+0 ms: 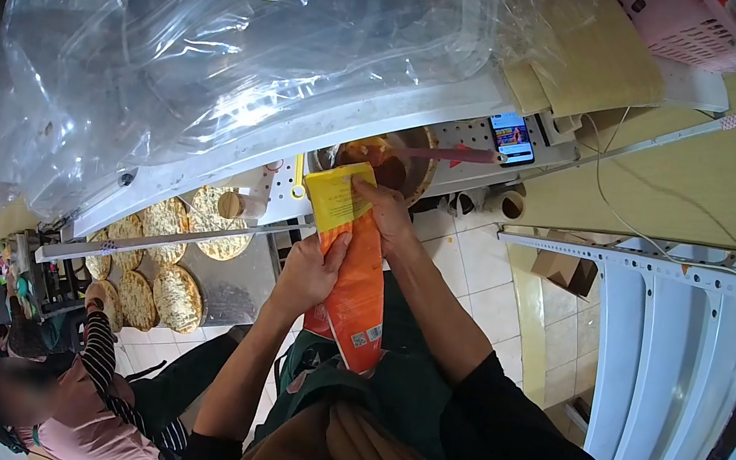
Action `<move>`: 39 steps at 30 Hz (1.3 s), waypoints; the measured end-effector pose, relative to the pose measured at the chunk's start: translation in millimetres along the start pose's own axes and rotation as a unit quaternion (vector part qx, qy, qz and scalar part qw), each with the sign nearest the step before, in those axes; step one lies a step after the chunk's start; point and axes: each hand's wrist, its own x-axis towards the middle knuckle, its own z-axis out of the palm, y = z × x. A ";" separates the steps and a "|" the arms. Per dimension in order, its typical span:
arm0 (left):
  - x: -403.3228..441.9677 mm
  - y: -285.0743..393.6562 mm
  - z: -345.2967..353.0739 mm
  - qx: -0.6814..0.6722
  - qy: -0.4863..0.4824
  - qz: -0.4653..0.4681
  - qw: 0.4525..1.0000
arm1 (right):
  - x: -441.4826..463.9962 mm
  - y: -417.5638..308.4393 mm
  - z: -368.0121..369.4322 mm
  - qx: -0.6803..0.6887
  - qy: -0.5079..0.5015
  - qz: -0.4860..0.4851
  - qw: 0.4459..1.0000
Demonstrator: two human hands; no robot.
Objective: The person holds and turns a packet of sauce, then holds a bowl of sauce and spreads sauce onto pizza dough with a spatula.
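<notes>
An orange and yellow sauce pouch (355, 276) is held upright in front of my body, its yellow end beside a round bowl (417, 175). My left hand (308, 274) is closed on the pouch's left edge, thumb across its front. Higher up, my right hand (385, 216) grips the right edge close to the yellow end. Reddish-brown sauce (387, 168) lies in the bowl, partly hidden behind the pouch. A dark red handle (452, 155) sticks out over the bowl's right side. Whether the pouch is open at its top I cannot tell.
A phone (510, 139) lies right of the bowl. Clear plastic bags (252, 48) cover the shelf above. On the left, another person's hand (98, 294) is at several topped flatbreads (177, 296) on a metal table. White metal shelving (658, 343) stands at right.
</notes>
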 end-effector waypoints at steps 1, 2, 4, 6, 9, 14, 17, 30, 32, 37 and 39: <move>0.1 3.3 0.2 0.000 0.005 -0.002 1.000 | 0.9 -0.1 -0.4 -0.002 0.001 0.001 1.000; -0.2 6.8 0.4 0.000 0.010 -0.004 1.000 | 1.0 0.3 -1.3 -0.004 0.002 0.002 1.000; -1.0 15.8 -0.6 0.006 0.006 -0.040 0.999 | -6.0 -4.9 1.5 -0.011 -0.009 0.034 0.999; -0.6 15.7 -1.5 0.027 0.005 -0.085 0.996 | -20.4 -11.7 4.5 -0.060 -0.015 0.064 0.996; 7.1 2.5 1.9 0.050 0.004 -0.128 0.990 | -52.7 -19.6 -2.4 -0.195 -0.003 0.102 0.976; 8.1 13.6 10.9 -0.333 -0.026 -0.210 0.919 | -60.1 -25.9 -22.5 -0.133 -0.012 0.126 0.983; -7.2 27.5 8.8 -0.338 -0.087 -0.187 0.918 | -63.4 -34.7 -13.5 -0.056 0.025 0.123 0.990; -22.0 3.5 0.2 -0.218 -0.036 -0.108 0.969 | -113.8 -83.7 -25.2 -0.169 -0.048 0.142 0.974; -20.2 7.6 -0.2 -0.206 -0.049 -0.100 0.972 | -119.0 -78.1 -17.1 -0.348 -0.053 0.091 0.932; -21.0 6.6 -0.3 -0.361 -0.096 -0.153 0.915 | -116.5 -65.9 -14.1 -0.258 0.011 0.061 0.964; -30.9 12.8 -2.6 -0.522 -0.068 -0.212 0.824 | -114.2 -62.9 -15.9 -0.225 0.010 0.055 0.973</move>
